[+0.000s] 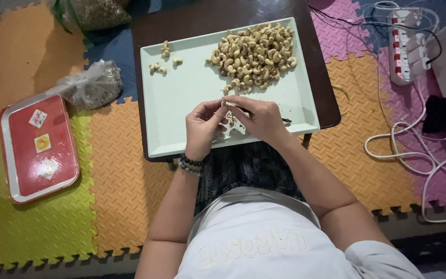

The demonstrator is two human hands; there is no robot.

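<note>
I hold one cashew nut [228,104] between the fingertips of both hands, just above the near edge of the pale green tray [181,103] on the small dark bench [181,20]. My left hand [202,126] has its grip closed on the nut from the left, with beaded bracelets [190,164] on that wrist. My right hand [261,120] pinches it from the right and also holds a thin dark tool [286,120] whose tip pokes out toward the tray's right edge. A big heap of cashews [254,54] fills the tray's far right corner; a few separate cashews [163,59] lie near its far left corner. On the foam floor mats [120,186] to my left lie a red tray [40,147] and a tied plastic bag [91,85].
</note>
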